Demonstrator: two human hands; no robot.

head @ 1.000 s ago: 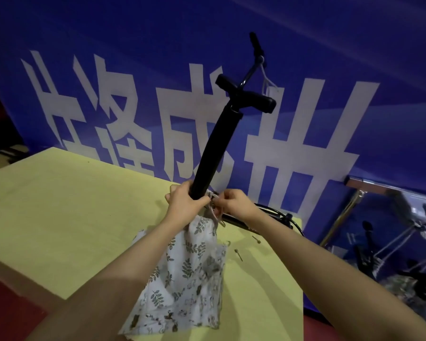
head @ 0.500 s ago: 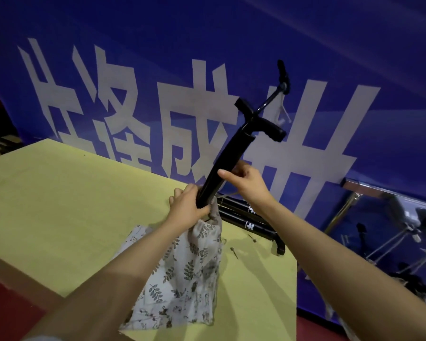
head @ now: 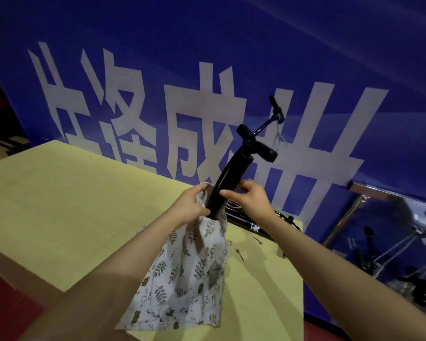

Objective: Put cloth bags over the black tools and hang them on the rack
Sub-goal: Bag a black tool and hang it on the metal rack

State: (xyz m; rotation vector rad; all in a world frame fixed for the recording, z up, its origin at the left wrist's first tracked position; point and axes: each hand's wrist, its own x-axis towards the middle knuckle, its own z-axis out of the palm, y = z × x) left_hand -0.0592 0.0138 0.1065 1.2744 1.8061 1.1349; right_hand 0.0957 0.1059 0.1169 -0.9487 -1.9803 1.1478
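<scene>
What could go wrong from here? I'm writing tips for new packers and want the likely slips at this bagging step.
1. The cloth bag covers only the black tool's lower end; its gathered mouth, gripped by the left hand, may slip back down.
2. The right hand holds the tilted barrel lightly; the heavy-looking T-handle end could tip sideways.
3. The bag's bottom hangs past the table edge and might snag there.
</scene>
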